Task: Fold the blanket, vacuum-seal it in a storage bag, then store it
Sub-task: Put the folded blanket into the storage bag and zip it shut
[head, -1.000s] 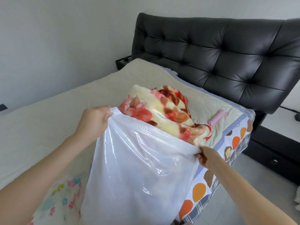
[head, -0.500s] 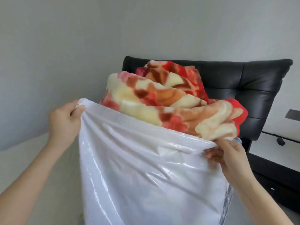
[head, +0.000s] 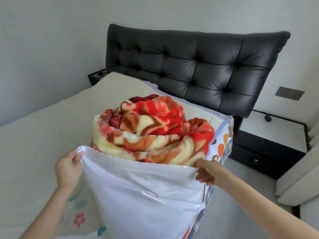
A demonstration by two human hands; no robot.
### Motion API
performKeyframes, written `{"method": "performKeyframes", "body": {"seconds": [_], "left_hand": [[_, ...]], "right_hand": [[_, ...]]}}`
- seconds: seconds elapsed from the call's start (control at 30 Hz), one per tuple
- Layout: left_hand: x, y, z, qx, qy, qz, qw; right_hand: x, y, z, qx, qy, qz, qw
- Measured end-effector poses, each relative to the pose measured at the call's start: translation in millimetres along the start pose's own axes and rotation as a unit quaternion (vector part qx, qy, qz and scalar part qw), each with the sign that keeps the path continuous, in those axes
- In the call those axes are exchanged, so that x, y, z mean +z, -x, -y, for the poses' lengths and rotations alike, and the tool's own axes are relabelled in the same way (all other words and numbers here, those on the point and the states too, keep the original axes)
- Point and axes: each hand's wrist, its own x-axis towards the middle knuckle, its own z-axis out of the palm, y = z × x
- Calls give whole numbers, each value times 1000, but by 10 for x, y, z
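Left hand [head: 69, 168] pinches the 9 o'clock corner of the white plastic storage bag's [head: 146, 195] mouth. The folded red-and-cream floral fleece blanket [head: 151, 133] sits in the bag over the cream-covered bed [head: 43, 126], its top bulging out at 12 o'clock. Right hand [head: 206, 173] grips the 3 o'clock corner, fingers curled on the rim.

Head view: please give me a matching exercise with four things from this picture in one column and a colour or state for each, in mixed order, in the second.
Things:
1. blanket
2. storage bag
3. headboard
4. left hand

Colour or state:
A. black and tufted
B. white plastic, mouth open
C. pinches the bag's top corner
D. red and cream, sticks out of the bag

Pairs: 1-D, 2-B, 3-A, 4-C
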Motion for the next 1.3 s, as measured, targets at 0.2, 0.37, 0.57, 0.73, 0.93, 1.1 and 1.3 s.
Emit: {"method": "performKeyframes", "body": {"seconds": [0.2,0.37,0.57,0.73,0.93,1.1,1.3], "left_hand": [[-92,209,188,-7,53,18,998],[-146,191,228,-36,44,47,997],[-106,25,129,-12,66,0,998],[-242,-377,-200,54,53,-43,996],[-665,-1151,-791,121,-35,-86,988],[-965,-1781,-1380,181,-57,-106,976],[-1263,-2292,-2199,231,-65,-165,957]], "right_hand": [[-297,-455,-110,3,4,-99,995],[-301,-591,-55,-28,-33,-86,995],[-449,-376,121,-115,-179,-128,969],[-457,-10,451,-173,-177,-153,957],[-525,573,1204,-317,-255,-171,897],[-723,893,1906,-325,-253,-199,889],[-946,1214,2433,-364,-272,-220,863]]}}
